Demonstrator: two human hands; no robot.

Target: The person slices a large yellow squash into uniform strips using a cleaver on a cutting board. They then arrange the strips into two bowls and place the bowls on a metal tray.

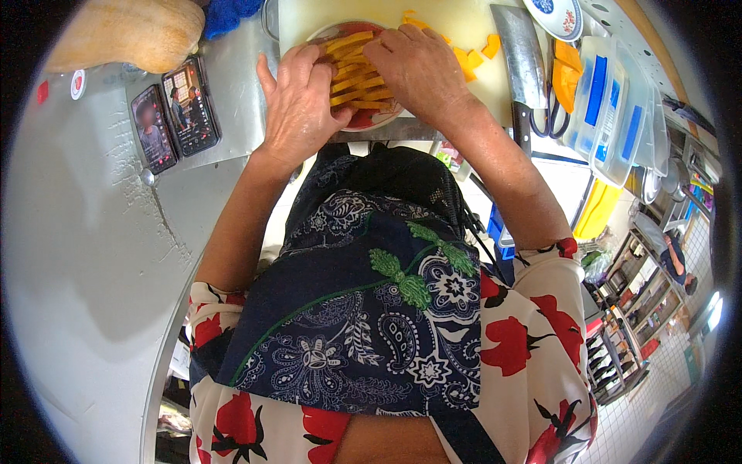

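A red-patterned plate [371, 120] with a pale rim lies at the near edge of a white cutting board [475, 110]. Orange-yellow strips, apparently pumpkin, lie side by side on it. My left hand [301, 101] touches the strips' left ends, thumb low over the plate. At their upper right, my right hand [420, 72] has its bent fingers against the strips. Whether either hand grips a strip is hidden by the fingers. Loose orange pieces [466, 61] are on the board to the right of the plate, and a cleaver [522, 58] lies beyond them.
Scissors [550, 119], an orange chunk [567, 72], a patterned bowl [559, 14] and clear plastic containers [614, 110] are at the right. Two phones [191, 107] and a large tan squash [127, 35] lie on the left counter. Another person [672, 255] is far off at the right.
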